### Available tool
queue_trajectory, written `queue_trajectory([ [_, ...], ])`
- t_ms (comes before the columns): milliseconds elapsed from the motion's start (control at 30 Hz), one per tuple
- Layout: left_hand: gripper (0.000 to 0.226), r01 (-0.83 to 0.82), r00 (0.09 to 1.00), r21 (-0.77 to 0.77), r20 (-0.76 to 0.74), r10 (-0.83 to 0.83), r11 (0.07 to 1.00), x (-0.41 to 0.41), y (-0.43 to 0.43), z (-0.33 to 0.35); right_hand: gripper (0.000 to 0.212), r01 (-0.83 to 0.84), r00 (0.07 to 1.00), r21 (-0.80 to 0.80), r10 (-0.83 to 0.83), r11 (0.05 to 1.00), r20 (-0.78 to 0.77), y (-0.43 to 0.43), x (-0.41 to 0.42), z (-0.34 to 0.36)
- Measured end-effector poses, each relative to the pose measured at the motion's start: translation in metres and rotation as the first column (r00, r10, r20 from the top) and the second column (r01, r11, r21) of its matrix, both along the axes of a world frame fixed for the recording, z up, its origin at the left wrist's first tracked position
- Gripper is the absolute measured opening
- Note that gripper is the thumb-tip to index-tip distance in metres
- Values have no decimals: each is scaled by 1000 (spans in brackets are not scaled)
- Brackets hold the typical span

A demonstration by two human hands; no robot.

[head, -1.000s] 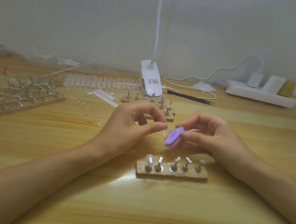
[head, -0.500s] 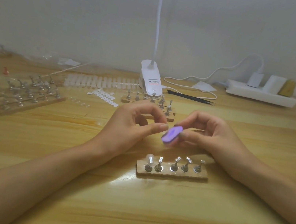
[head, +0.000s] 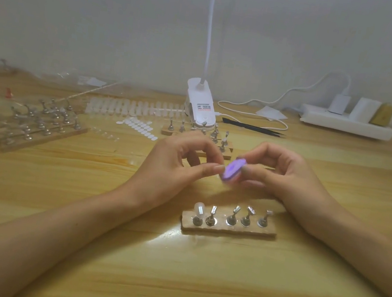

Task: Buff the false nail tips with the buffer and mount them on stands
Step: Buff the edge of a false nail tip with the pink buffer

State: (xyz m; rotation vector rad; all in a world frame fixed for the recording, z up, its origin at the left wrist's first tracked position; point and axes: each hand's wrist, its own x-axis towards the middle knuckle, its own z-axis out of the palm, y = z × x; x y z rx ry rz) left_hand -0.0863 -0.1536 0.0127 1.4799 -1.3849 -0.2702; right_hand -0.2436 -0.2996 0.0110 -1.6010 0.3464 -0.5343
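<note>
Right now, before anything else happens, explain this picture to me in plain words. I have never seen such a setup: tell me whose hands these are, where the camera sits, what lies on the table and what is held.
There is no machine here: these are a person's two bare hands, filmed by one camera worn on the head, looking forward and down. The right hand grips a small purple buffer. The left hand curls its fingers against it, likely pinching a false nail too small to make out. Nearest on the wooden table lies a wooden strip with five metal stands; only the leftmost carries a nail tip. Further back are rows of loose tips, more stands at the left, a white clip lamp, black tweezers and a power strip.
</note>
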Motion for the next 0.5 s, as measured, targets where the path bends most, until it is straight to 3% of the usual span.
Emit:
queue_trajectory([
  [67,15,-6,1000,-2,-4,6,1000,0,0,0,17,59,997,61,-62,996,49,-2,0,1],
  [200,13,-1,1000,-16,27,1,1000,1,-1,-1,15,-79,997,-30,78,996,-23,1,0,0],
  [300,12,15,999,-19,32,-15,1000,1,-1,-1,19,37,998,57,-39,998,39,-3,0,1],
  [400,10,23,999,-18,44,-22,1000,1,-2,-1,16,-79,996,-3,78,997,-40,-2,0,0],
  [500,12,27,999,-11,39,-27,1000,1,-2,-1,19,12,1000,51,-12,999,15,-4,1,0],
])
